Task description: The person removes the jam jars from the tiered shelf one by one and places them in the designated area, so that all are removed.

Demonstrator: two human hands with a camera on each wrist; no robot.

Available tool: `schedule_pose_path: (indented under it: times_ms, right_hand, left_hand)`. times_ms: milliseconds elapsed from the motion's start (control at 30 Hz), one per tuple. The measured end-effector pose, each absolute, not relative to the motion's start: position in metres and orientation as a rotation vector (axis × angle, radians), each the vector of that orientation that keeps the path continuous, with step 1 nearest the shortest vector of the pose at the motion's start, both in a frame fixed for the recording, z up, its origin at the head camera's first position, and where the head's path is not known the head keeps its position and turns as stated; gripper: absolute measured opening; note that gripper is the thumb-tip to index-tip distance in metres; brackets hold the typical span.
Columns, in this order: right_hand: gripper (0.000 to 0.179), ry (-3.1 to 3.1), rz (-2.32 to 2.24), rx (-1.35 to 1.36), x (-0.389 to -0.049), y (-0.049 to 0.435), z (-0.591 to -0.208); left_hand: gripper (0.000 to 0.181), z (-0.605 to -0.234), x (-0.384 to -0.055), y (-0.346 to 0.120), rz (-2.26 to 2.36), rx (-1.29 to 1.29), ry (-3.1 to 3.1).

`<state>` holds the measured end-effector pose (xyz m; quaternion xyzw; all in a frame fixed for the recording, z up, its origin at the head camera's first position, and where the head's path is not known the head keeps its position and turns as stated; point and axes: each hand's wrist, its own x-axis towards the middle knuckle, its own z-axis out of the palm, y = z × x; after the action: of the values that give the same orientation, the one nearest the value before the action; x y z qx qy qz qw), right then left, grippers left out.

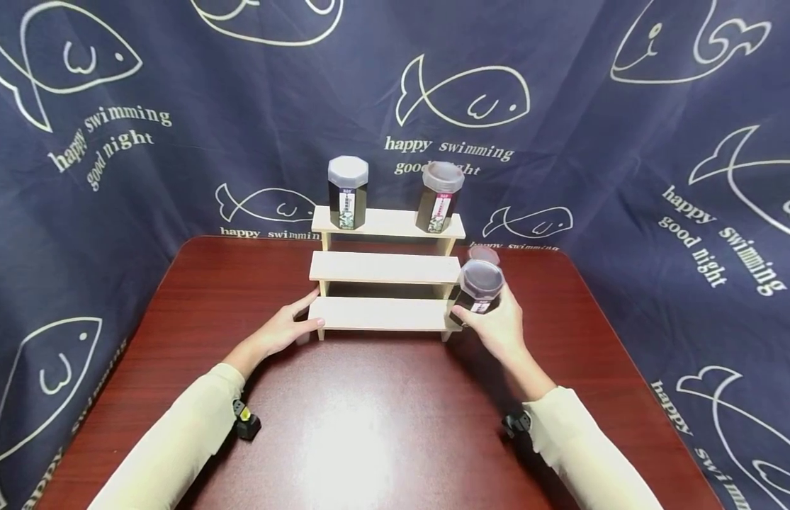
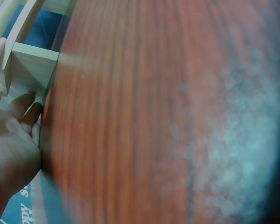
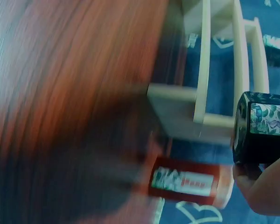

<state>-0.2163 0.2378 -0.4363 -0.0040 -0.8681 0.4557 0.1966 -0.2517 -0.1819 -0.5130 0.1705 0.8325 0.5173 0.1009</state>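
A three-step wooden display shelf (image 1: 385, 268) stands on the table. My left hand (image 1: 286, 327) grips the left end of its lowest step, thumb at the front and index finger at the back. In the left wrist view, the left hand (image 2: 16, 140) has its fingers by the side panel. My right hand (image 1: 499, 326) holds a dark octagonal jar (image 1: 480, 283) with a translucent lid at the right end of the lowest step. The right wrist view shows that jar (image 3: 263, 126) tilted sideways in the frame. Whether it touches the step, I cannot tell.
Two similar jars stand on the top step, a white-lidded jar (image 1: 348, 191) at left and a jar with a pinkish label (image 1: 441, 195) at right. Behind the held jar is a reddish jar (image 3: 191, 182) on the table (image 1: 395, 397). A fish-print curtain (image 1: 241, 113) surrounds the table.
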Motion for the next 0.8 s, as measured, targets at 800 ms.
schedule_pose_path:
  times_ms: [800]
  right_hand:
    - [0.078,-2.413,1.331,-0.385,-0.284,0.358,-0.458]
  left_hand:
    - [0.081,-0.511,-0.249,-0.183,1.483,0.454,2.46]
